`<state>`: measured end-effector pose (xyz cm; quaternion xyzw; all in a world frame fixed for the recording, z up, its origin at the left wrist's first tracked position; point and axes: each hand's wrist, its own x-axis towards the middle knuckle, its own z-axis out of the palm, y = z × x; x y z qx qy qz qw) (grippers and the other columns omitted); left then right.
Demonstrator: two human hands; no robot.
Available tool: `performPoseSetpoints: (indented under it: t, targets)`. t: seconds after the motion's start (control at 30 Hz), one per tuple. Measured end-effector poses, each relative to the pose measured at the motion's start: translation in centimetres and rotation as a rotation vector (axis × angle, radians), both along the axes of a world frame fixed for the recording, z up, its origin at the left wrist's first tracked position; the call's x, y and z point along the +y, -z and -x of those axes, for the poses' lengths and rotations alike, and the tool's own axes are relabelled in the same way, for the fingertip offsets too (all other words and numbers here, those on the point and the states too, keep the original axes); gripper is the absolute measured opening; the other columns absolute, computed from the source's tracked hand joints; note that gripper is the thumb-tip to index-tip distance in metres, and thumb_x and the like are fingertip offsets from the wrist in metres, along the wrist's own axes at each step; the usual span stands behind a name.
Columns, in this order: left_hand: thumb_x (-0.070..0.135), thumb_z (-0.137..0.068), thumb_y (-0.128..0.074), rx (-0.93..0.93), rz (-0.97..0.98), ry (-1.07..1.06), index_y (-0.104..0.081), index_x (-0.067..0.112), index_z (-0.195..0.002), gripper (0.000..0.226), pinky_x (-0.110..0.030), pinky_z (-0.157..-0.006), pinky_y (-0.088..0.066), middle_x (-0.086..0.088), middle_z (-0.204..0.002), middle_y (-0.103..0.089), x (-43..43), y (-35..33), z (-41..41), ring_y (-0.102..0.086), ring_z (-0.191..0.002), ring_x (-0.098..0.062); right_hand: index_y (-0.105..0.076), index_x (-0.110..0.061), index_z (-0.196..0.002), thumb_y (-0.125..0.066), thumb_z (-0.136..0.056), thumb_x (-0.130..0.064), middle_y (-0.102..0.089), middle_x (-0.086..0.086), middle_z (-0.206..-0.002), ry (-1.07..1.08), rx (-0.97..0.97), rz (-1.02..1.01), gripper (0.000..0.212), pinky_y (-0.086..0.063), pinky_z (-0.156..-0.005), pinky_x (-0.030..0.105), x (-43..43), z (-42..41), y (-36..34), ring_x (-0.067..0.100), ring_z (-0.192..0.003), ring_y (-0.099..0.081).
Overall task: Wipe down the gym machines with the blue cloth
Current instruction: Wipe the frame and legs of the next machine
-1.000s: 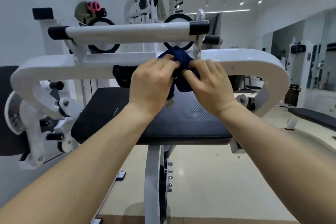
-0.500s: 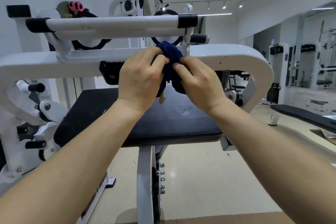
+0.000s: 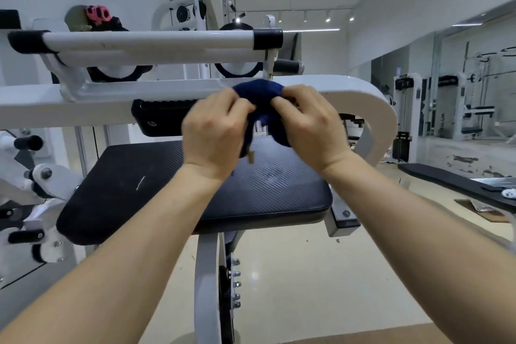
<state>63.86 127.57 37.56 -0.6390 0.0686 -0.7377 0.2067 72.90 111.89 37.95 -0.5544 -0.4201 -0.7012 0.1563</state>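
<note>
A dark blue cloth (image 3: pixel 261 93) is bunched between both hands, in front of the curved white frame bar (image 3: pixel 371 98) of a gym machine. My left hand (image 3: pixel 215 134) pinches the cloth's left side with curled fingers. On the cloth's right side my right hand (image 3: pixel 310 123) grips it the same way. Part of the cloth hangs down between the palms, with a small tag below. Beneath the hands lies the machine's black padded seat (image 3: pixel 139 184).
A white handle bar (image 3: pixel 150 40) with black end caps runs above the frame. Levers and knobs (image 3: pixel 30 142) crowd the left side. A white seat post (image 3: pixel 206 288) stands below. A black bench (image 3: pixel 452 181) and more machines (image 3: pixel 405 109) sit to the right on the pale floor.
My hands have spread apart a little and stretched the cloth between them. The view has shifted, so the machine sits further left and lower in the frame.
</note>
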Motion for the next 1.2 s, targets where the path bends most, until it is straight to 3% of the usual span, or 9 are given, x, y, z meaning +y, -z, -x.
performPoseSetpoints:
  t: [0.13,0.33,0.5,0.7,0.87,1.03,1.1,1.2]
  targets:
    - [0.016,-0.1,-0.057,-0.052,-0.008,-0.064,-0.073,0.011,-0.084,0.023,-0.037,-0.06,-0.043,-0.006,-0.079,-0.066,0.9,-0.5,1.2,-0.058,-0.063,-0.027,-0.071,-0.001,-0.09,-0.07,-0.088,-0.002,-0.065,0.014,-0.089,-0.016,-0.031,0.022,0.003,-0.048,-0.056,0.038,2.0,0.6,-0.2,0.03,-0.07,-0.058]
    - [0.017,-0.098,-0.06,0.014,-0.044,-0.034,-0.069,0.013,-0.076,0.025,-0.034,-0.055,-0.034,-0.004,-0.071,-0.059,-2.6,-0.8,-2.1,-0.054,-0.058,-0.025,-0.069,-0.001,-0.089,-0.071,-0.091,-0.01,-0.064,0.016,-0.09,0.096,-0.058,0.069,0.009,-0.046,-0.057,0.04,-3.9,-2.5,-0.8,0.031,-0.07,-0.055]
    - [0.019,-0.096,-0.063,0.032,-0.064,-0.001,-0.071,0.016,-0.08,0.017,-0.028,-0.06,-0.023,-0.002,-0.076,-0.062,-5.8,-0.2,-4.1,-0.057,-0.062,-0.021,-0.069,0.002,-0.094,-0.054,-0.098,-0.019,-0.063,0.02,-0.09,0.118,0.054,0.011,0.026,-0.051,-0.056,0.042,-7.2,-3.4,-0.1,0.034,-0.072,-0.057]
    - [0.017,-0.099,-0.061,-0.017,-0.031,0.056,-0.074,0.017,-0.102,0.014,-0.038,-0.062,-0.045,-0.005,-0.102,-0.07,-1.2,1.6,-2.9,-0.06,-0.073,-0.028,-0.068,0.003,-0.117,-0.054,-0.094,-0.012,-0.064,0.019,-0.093,-0.015,0.092,0.021,0.031,-0.052,-0.064,0.04,-2.8,-0.5,-0.5,0.034,-0.078,-0.059]
    - [0.017,-0.099,-0.064,0.129,0.099,0.317,-0.07,0.009,-0.122,0.025,-0.041,-0.072,-0.059,-0.015,-0.12,-0.067,-1.7,3.6,-4.4,-0.067,-0.091,-0.031,-0.067,0.003,-0.123,-0.056,-0.094,-0.007,-0.065,0.022,-0.102,0.07,0.1,-0.051,0.032,-0.057,-0.07,0.04,-2.7,-1.5,-0.1,0.033,-0.087,-0.063]
    - [0.021,-0.091,-0.074,0.073,0.291,0.616,-0.069,0.013,-0.114,0.025,-0.031,-0.073,-0.058,-0.006,-0.108,-0.072,-2.5,3.2,-5.3,-0.067,-0.092,-0.02,-0.069,0.006,-0.116,-0.057,-0.088,0.0,-0.065,0.024,-0.1,0.072,0.111,-0.115,0.03,-0.057,-0.068,0.041,-2.4,-1.4,0.2,0.035,-0.084,-0.064]
    - [0.024,-0.089,-0.075,0.053,0.358,0.661,-0.062,0.02,-0.118,0.032,-0.028,-0.072,-0.053,-0.003,-0.102,-0.072,-3.2,2.8,-5.6,-0.065,-0.087,-0.019,-0.071,0.004,-0.113,-0.064,-0.085,0.002,-0.064,0.025,-0.103,0.053,0.122,-0.136,0.029,-0.057,-0.072,0.04,-2.6,-1.4,0.2,0.034,-0.086,-0.064]
    - [0.024,-0.087,-0.076,0.042,0.425,0.679,-0.069,0.017,-0.117,0.031,-0.021,-0.075,-0.048,-0.003,-0.1,-0.072,-4.3,2.7,-6.0,-0.065,-0.085,-0.02,-0.071,0.003,-0.114,-0.067,-0.084,0.003,-0.065,0.023,-0.11,0.01,0.114,-0.109,0.03,-0.056,-0.081,0.041,-3.4,-1.5,0.1,0.036,-0.093,-0.065]
